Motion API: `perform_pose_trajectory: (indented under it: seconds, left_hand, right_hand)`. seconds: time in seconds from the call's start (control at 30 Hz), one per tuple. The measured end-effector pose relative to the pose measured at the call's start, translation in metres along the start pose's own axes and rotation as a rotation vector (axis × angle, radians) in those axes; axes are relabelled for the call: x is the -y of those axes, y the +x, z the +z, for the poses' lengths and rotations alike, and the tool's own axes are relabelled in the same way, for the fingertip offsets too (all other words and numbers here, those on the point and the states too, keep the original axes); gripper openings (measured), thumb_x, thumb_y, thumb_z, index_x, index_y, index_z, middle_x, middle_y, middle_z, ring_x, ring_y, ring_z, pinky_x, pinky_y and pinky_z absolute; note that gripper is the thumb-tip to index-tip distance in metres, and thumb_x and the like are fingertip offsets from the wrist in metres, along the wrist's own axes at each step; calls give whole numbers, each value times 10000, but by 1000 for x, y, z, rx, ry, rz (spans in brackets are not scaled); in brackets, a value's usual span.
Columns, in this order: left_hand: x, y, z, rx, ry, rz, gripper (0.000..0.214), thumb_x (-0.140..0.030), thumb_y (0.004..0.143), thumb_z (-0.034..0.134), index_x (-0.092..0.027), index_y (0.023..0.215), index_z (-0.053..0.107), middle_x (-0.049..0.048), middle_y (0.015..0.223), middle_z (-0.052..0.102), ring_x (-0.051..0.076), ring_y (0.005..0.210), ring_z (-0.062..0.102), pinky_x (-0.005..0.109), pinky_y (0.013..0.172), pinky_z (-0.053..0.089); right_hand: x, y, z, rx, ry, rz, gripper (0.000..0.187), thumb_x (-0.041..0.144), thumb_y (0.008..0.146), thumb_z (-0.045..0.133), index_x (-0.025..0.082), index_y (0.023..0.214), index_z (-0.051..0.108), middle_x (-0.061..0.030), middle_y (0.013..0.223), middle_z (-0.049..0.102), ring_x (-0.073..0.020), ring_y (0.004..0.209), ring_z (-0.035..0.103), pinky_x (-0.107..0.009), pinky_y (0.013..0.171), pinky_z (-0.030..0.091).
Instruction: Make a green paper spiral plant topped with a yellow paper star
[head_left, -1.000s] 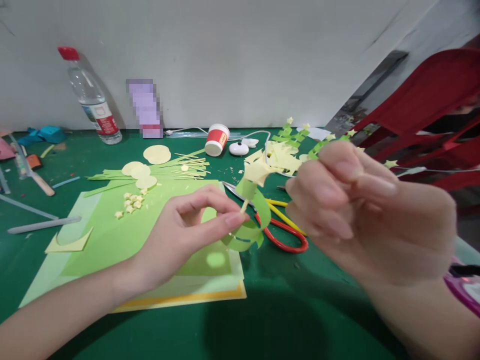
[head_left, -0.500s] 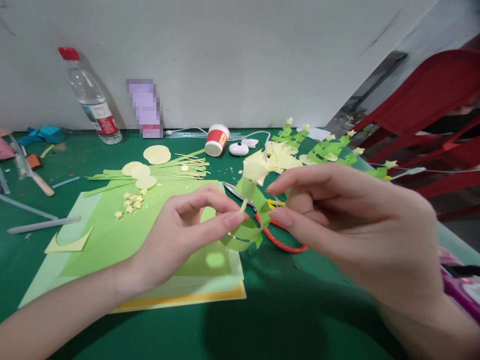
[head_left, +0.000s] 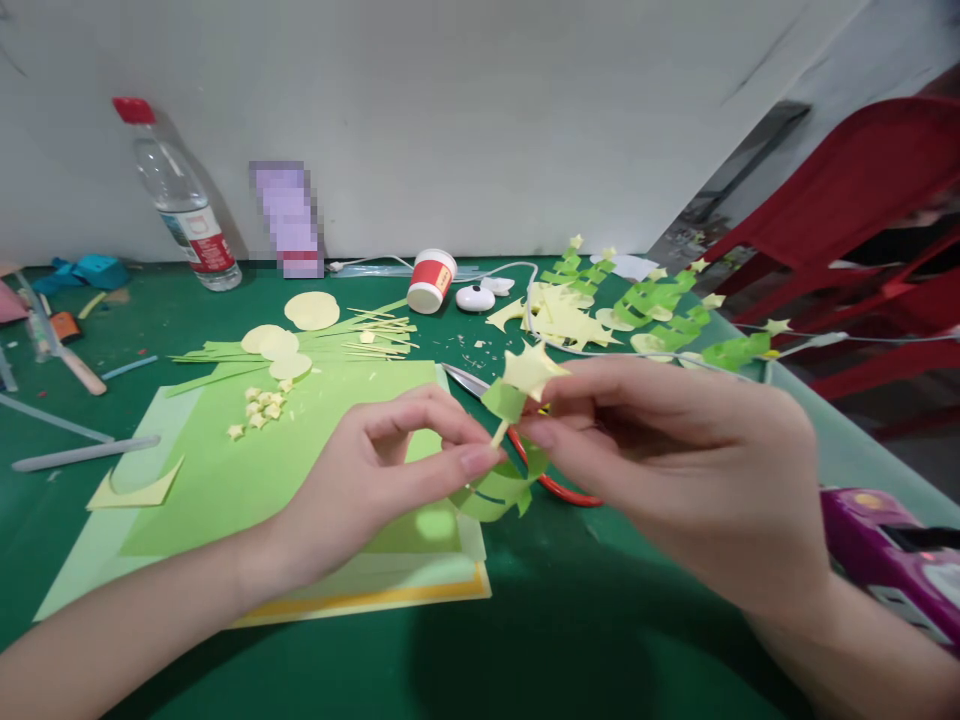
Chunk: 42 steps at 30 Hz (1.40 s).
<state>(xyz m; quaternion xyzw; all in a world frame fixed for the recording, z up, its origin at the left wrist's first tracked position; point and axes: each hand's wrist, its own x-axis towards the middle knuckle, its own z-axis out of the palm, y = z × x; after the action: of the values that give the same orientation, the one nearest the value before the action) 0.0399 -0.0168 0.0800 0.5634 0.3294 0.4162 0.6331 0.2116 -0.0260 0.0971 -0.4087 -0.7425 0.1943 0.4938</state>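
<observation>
Between my hands is a small paper tree: a notched green paper strip (head_left: pixel 491 497) curls around a thin pale-yellow stem (head_left: pixel 500 432), with a yellow paper star (head_left: pixel 531 370) on top. My left hand (head_left: pixel 409 460) pinches the stem between thumb and index finger. My right hand (head_left: pixel 675 460) is closed just right of the stem, thumb and index finger on the green strip below the star; its exact hold is partly hidden. Behind them, red-handled scissors (head_left: pixel 566 492) lie partly covered on the table.
Green paper sheets (head_left: pixel 300 480) lie under my left arm, with small folded stars (head_left: pixel 262 405) on them. Farther back are yellow paper circles (head_left: pixel 311 310), a paper cup (head_left: pixel 431 280), a bottle (head_left: pixel 187 210) and finished paper trees (head_left: pixel 656 300). A purple device (head_left: pixel 885 550) stands right.
My right hand has moved left, its thumb and index finger closing in on the paper tree. The star has shifted right and slightly down. My left hand keeps its pinch.
</observation>
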Motion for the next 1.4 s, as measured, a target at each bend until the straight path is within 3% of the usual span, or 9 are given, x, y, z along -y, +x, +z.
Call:
perform_pose_trajectory:
  seconds: [0.17, 0.4, 0.53, 0.63, 0.73, 0.9, 1.07, 1.17, 1.4]
  left_hand:
    - [-1, 0, 0, -10, -12, -9, 112, -264, 743, 689, -202, 657, 653, -32, 736, 620, 85, 678, 527, 233, 668, 398]
    - [-1, -1, -1, -41, -23, 8, 94, -266, 739, 695, -224, 661, 662, -34, 726, 629, 94, 731, 538, 232, 722, 413]
    - [-2, -2, -2, -54, -15, 1, 108, -299, 737, 695, -224, 668, 658, -27, 730, 638, 114, 760, 560, 243, 732, 423]
    - [-3, -2, -2, -58, -6, 5, 121, -313, 727, 702, -223, 662, 654, -19, 727, 640, 130, 793, 577, 247, 739, 430]
    - [-4, -1, -2, -55, -10, 7, 108, -304, 733, 699, -231, 664, 659, -24, 709, 629, 119, 778, 572, 234, 716, 431]
    - [-3, -1, -2, -40, -15, 14, 93, -282, 751, 684, -234, 673, 666, -45, 729, 629, 81, 721, 548, 221, 716, 437]
    - [-2, -1, -3, -50, -4, -2, 120, -304, 737, 691, -216, 662, 657, -25, 727, 631, 103, 724, 555, 249, 718, 451]
    - [-2, -1, -4, -54, 6, -11, 125, -325, 733, 691, -219, 676, 659, -16, 727, 632, 121, 737, 562, 259, 712, 446]
    - [-1, -2, -5, -55, -9, 7, 87, -306, 740, 690, -240, 686, 670, -32, 727, 630, 111, 748, 561, 233, 715, 419]
  right_hand:
    - [1, 0, -4, -30, 92, 69, 116, 143, 795, 583, 233, 723, 597, 43, 513, 412, -63, 464, 350, -203, 409, 306]
    - [-3, 7, -11, -8, 728, 250, 92, 228, 832, 562, 225, 744, 586, 0, 825, 518, -74, 631, 442, -203, 518, 395]
    - [-3, 11, -11, 97, 818, 321, 114, 255, 881, 483, 228, 776, 518, 47, 538, 430, -62, 463, 370, -189, 431, 324]
    - [-4, 10, -10, 78, 562, 302, 106, 273, 886, 484, 239, 792, 518, 67, 466, 296, -61, 425, 264, -196, 396, 222]
    - [-6, 7, -12, -3, 97, 177, 81, 268, 833, 563, 234, 760, 564, 58, 471, 340, -62, 440, 310, -211, 410, 236]
    - [-20, 11, -29, -359, -692, -25, 82, 208, 801, 555, 176, 798, 631, 27, 523, 427, -66, 484, 369, -238, 484, 268]
    - [-33, 26, -51, -384, -985, 206, 139, 199, 719, 617, 172, 841, 681, 10, 538, 492, -78, 511, 419, -252, 530, 277]
    - [-29, 28, -57, -263, -750, 172, 52, 219, 713, 641, 190, 741, 673, 30, 491, 468, -49, 447, 365, -228, 477, 278]
    - [-6, 17, -53, 514, -49, -183, 197, 402, 801, 588, 235, 699, 609, 30, 549, 559, -54, 456, 452, -177, 382, 357]
